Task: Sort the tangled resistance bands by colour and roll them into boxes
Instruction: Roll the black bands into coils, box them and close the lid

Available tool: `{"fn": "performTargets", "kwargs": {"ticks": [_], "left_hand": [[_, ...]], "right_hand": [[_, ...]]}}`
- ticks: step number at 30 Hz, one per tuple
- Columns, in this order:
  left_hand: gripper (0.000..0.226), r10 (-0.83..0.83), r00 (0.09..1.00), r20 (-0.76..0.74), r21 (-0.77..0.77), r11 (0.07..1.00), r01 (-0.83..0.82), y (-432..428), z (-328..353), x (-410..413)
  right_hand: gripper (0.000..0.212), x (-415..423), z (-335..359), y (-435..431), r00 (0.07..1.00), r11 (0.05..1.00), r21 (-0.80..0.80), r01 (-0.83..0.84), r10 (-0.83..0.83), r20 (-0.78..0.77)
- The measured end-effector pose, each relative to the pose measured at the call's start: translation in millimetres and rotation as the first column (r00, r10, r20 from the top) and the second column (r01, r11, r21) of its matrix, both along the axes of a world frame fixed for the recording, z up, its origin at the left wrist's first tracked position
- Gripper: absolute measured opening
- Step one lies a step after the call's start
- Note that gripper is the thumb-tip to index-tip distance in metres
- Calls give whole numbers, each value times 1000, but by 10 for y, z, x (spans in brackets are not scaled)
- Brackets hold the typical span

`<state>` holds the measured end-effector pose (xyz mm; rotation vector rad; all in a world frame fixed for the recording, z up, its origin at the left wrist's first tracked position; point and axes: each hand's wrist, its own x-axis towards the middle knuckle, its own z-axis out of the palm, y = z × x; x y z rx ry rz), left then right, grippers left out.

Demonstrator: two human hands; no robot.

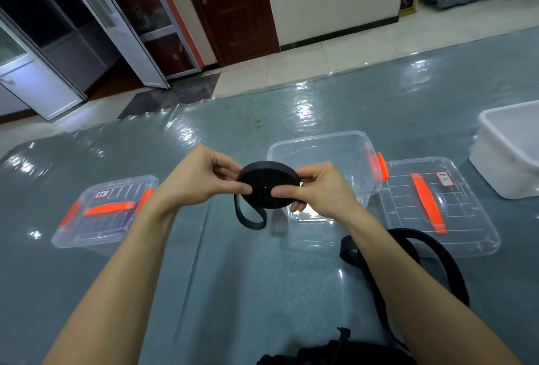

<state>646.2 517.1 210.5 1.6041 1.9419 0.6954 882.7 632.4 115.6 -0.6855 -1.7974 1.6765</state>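
A black resistance band rolled into a flat coil (267,181) is held above the table between both hands. My left hand (201,181) pinches its left side with thumb and fingers. On the right side my right hand (316,186) grips it, thumb on the coil's face. A short loose loop of the band's end (250,217) hangs below the coil. Just behind the coil stands an open clear box (320,148) with an orange latch. Another black band (437,251) lies loose on the table under my right forearm.
A closed clear box with orange handle (105,210) sits at the left. A clear lid with orange handle (437,207) lies at the right, beside a white tub (513,157). Dark straps (335,350) lie at the near edge. The table has a glossy grey-green cover (248,277).
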Motion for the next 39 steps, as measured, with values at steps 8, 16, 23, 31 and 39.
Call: {"fn": "performTargets", "kwargs": {"ticks": [8, 16, 23, 31, 39], "left_hand": [[19, -149, 804, -575, -132, 987, 88, 117, 143, 212], [22, -246, 659, -710, -201, 969, 145, 196, 184, 294], [24, -170, 881, -441, -186, 978, 96, 165, 176, 132], [20, -39, 991, -129, -45, 998, 34, 75, 78, 24], [25, -287, 622, -728, -221, 958, 184, 285, 147, 310]], "right_hand": [[24, -64, -60, -60, 992, 969, 247, -10, -22, 128], [30, -97, 23, -101, 935, 848, 507, -154, -41, 353], [11, -38, -42, -34, 983, 927, 374, 34, -100, 157], [25, 2, -108, 38, 1000, 1000, -1, -1, 1, -23], [29, -165, -38, -107, 938, 874, 469, -130, -44, 343]]}}
